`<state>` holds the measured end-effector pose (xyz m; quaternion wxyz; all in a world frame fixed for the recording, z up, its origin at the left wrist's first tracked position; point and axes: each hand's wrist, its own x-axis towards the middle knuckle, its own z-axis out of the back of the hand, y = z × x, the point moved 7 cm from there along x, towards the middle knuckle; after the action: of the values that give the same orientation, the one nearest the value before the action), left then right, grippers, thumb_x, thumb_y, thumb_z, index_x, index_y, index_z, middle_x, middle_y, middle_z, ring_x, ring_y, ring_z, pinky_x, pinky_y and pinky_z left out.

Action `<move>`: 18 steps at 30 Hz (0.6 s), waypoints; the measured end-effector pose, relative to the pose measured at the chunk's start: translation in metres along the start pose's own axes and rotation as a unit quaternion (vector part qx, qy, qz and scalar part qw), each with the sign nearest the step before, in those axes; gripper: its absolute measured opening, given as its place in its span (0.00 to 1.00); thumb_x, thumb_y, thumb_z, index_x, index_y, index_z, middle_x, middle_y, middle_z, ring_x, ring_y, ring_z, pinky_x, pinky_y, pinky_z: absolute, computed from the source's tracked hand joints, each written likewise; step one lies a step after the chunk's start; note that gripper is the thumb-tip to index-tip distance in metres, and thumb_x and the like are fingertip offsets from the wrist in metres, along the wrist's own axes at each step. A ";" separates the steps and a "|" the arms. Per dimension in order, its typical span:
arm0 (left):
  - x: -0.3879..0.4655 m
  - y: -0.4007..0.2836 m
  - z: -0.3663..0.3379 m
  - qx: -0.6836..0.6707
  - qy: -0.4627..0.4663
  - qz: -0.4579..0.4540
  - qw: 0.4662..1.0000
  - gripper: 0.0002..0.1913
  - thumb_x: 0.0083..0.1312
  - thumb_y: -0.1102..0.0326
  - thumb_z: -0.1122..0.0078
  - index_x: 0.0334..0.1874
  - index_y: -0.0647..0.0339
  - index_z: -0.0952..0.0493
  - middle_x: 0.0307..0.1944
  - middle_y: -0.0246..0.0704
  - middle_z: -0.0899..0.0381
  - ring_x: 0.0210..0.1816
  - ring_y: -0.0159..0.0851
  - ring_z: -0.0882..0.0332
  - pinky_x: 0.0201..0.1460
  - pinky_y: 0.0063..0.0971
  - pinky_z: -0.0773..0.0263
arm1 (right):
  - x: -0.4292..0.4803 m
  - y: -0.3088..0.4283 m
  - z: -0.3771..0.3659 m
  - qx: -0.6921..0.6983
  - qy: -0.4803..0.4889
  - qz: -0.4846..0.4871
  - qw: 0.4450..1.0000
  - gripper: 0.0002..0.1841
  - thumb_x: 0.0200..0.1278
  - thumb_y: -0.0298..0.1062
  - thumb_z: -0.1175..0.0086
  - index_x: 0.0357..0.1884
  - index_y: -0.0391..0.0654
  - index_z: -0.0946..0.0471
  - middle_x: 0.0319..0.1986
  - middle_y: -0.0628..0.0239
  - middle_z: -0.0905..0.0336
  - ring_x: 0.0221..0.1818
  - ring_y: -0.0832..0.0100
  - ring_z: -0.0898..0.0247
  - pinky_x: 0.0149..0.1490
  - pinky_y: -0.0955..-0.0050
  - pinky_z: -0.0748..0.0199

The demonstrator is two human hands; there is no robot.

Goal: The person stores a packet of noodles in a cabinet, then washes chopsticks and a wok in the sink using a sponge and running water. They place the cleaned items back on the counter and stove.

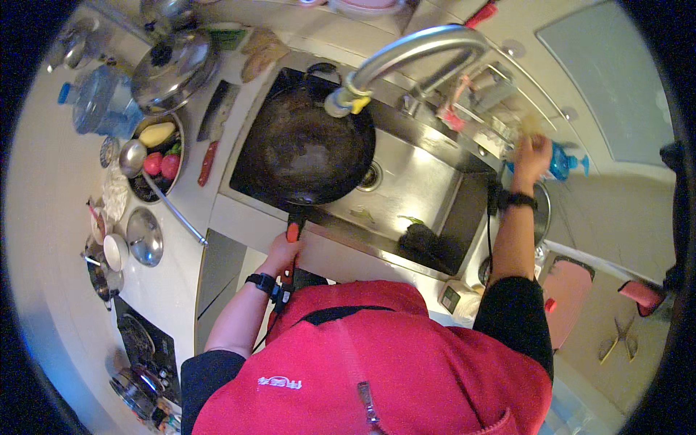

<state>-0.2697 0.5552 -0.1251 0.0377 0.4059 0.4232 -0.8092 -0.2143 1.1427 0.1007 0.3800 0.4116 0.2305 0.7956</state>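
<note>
My left hand (283,254) grips the black-and-red handle of a dark wok (304,147). The wok rests over the left part of a stainless steel sink (418,174), its inside facing up. At the sink's far right corner, my right hand (532,159) has its fingers curled around a blurred yellowish thing (533,128), too smeared to name. Close beside that hand is a blue pump bottle (563,163). A curved metal faucet (413,51) reaches over the wok, its spout above the wok's upper right rim. Some dark material (421,239) lies in the sink's near right corner.
On the left counter lie a cleaver (217,111), a steel ladle (163,198) across a bowl of vegetables (179,163), a large lid (174,70) and a water jug (103,103). At right are a pink cutting board (568,293) and scissors (620,341). A wire rack (492,128) stands behind the sink.
</note>
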 end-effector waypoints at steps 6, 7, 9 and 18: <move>0.005 0.005 0.016 -0.016 0.025 -0.012 0.999 0.11 0.51 0.68 0.42 0.32 0.66 0.31 0.16 0.34 0.28 0.13 0.35 0.29 0.15 0.30 0.34 | -0.127 0.077 -0.035 0.074 0.188 0.032 0.979 0.10 0.49 0.22 0.45 0.36 0.42 0.28 0.31 0.66 0.27 0.32 0.70 0.32 0.40 0.75 0.31; 0.004 0.005 0.019 -0.002 0.028 -0.007 1.000 0.10 0.51 0.69 0.43 0.32 0.66 0.31 0.16 0.34 0.28 0.13 0.36 0.29 0.15 0.30 0.34 | -0.158 0.093 -0.059 0.022 0.240 0.080 0.967 0.10 0.49 0.22 0.45 0.36 0.43 0.27 0.31 0.65 0.27 0.33 0.69 0.31 0.41 0.74 0.31; 0.001 0.005 0.022 -0.005 0.033 0.013 0.999 0.10 0.51 0.70 0.45 0.33 0.66 0.31 0.16 0.35 0.28 0.13 0.36 0.29 0.15 0.30 0.34 | -0.216 0.114 -0.119 0.129 0.370 0.025 0.920 0.10 0.48 0.20 0.45 0.35 0.43 0.26 0.31 0.66 0.27 0.33 0.74 0.29 0.34 0.76 0.28; -0.002 0.002 0.031 -0.036 0.054 0.057 0.996 0.11 0.52 0.72 0.47 0.37 0.67 0.32 0.17 0.36 0.29 0.14 0.36 0.28 0.13 0.29 0.34 | -0.334 0.160 -0.309 -0.196 0.536 0.432 0.699 0.13 0.54 0.35 0.46 0.37 0.37 0.25 0.39 0.53 0.28 0.47 0.52 0.35 0.52 0.60 0.36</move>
<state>-0.2869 0.5311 -0.1159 0.0756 0.4710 0.4295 -0.7668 -0.4127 0.7635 -0.1223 -0.1211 -0.1134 0.0310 0.9856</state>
